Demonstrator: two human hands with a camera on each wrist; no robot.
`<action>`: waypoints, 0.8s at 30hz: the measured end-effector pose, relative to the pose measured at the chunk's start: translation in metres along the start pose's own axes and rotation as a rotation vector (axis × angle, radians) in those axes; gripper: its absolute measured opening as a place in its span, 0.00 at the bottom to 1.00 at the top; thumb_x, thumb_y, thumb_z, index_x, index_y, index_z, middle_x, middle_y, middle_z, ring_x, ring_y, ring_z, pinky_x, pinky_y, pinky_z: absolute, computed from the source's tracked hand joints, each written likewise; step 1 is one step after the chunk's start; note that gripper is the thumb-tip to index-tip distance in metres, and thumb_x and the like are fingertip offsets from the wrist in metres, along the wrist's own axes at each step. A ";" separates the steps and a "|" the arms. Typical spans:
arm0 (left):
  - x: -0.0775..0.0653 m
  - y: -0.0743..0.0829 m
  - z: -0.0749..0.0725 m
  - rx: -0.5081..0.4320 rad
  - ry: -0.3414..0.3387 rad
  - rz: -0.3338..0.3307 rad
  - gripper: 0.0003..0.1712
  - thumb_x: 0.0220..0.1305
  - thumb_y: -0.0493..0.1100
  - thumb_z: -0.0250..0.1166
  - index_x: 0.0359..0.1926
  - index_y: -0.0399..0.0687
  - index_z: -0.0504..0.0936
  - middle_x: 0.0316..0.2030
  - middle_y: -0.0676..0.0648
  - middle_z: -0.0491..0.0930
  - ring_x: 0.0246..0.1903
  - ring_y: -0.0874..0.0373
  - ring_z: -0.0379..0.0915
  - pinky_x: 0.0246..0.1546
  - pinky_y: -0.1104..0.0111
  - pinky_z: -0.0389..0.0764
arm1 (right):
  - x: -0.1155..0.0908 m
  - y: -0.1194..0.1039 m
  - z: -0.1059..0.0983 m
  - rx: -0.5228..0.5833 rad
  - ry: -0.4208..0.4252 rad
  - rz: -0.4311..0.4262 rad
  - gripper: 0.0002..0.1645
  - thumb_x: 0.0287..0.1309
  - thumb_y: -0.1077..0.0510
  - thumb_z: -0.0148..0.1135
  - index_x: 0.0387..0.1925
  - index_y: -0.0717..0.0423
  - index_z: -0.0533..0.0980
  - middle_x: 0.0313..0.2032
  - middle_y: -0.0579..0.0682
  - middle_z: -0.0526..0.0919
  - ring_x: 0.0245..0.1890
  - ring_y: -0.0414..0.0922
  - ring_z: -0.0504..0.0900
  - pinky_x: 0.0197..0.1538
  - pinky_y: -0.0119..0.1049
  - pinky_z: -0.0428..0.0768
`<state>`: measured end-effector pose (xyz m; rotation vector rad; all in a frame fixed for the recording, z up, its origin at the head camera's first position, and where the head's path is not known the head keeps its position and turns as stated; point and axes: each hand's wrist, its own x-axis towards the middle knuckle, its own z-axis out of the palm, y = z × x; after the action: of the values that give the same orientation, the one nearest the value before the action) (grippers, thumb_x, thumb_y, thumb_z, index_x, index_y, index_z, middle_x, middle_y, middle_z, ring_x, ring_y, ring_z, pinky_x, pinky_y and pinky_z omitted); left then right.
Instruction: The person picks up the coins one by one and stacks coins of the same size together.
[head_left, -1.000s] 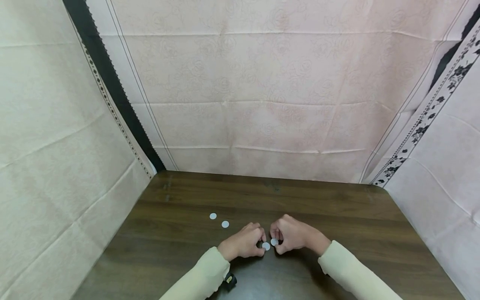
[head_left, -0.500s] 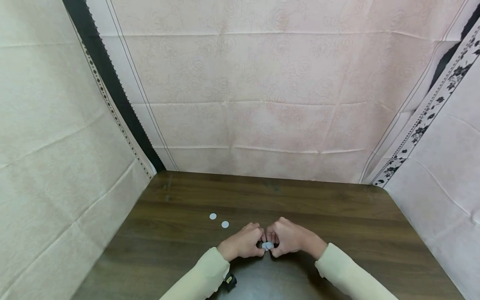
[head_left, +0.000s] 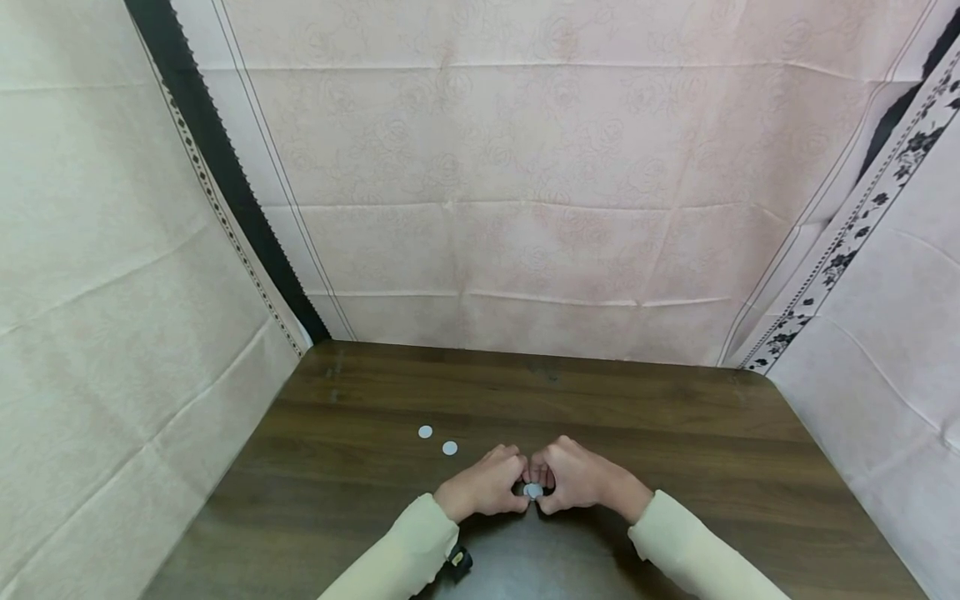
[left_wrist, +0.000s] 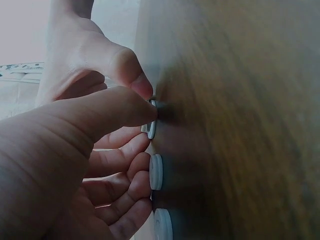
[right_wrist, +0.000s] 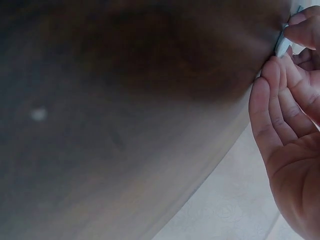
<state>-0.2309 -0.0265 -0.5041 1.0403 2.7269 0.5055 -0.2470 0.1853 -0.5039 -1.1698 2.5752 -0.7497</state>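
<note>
Two small round white discs (head_left: pixel 533 491) lie one over the other between my hands, low over the brown table. From the left, my left hand (head_left: pixel 483 483) pinches the edge of the lower disc between thumb and fingers. My right hand (head_left: pixel 577 477) pinches the upper disc from the opposite side, and the fingertips of both hands meet. In the left wrist view, the pair of discs (left_wrist: pixel 151 125) is partly covered by a thumb. The right wrist view shows only a white edge of a disc (right_wrist: pixel 283 46) among the fingers.
A white disc (head_left: pixel 450 447) rests on the table (head_left: pixel 660 425) beyond my left hand, and another disc (head_left: pixel 425 432) lies farther left. A black device (head_left: pixel 460 562) sits under my left sleeve. Pale patterned cloth (head_left: pixel 525 167) hangs behind the table and at both sides.
My right hand has moved left, bringing its disc from beside the left hand's disc to over it. The left hand and the two loose discs have stayed in place.
</note>
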 end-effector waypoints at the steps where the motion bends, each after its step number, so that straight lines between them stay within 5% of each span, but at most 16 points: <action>1: 0.000 0.000 0.000 0.001 0.001 0.001 0.10 0.60 0.46 0.76 0.36 0.52 0.81 0.36 0.57 0.72 0.38 0.63 0.64 0.39 0.73 0.70 | 0.000 0.000 0.000 0.000 0.005 0.001 0.10 0.48 0.60 0.78 0.31 0.49 0.82 0.28 0.39 0.85 0.28 0.30 0.81 0.34 0.24 0.81; 24: 0.000 -0.003 0.000 -0.020 0.009 0.046 0.10 0.61 0.46 0.75 0.34 0.51 0.81 0.34 0.56 0.73 0.36 0.65 0.62 0.38 0.74 0.67 | -0.004 -0.003 0.000 -0.003 0.014 0.001 0.10 0.50 0.63 0.77 0.32 0.50 0.83 0.30 0.41 0.87 0.30 0.29 0.82 0.35 0.23 0.82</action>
<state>-0.2326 -0.0285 -0.5054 1.1014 2.7050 0.5452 -0.2430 0.1869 -0.5023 -1.1685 2.5891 -0.7562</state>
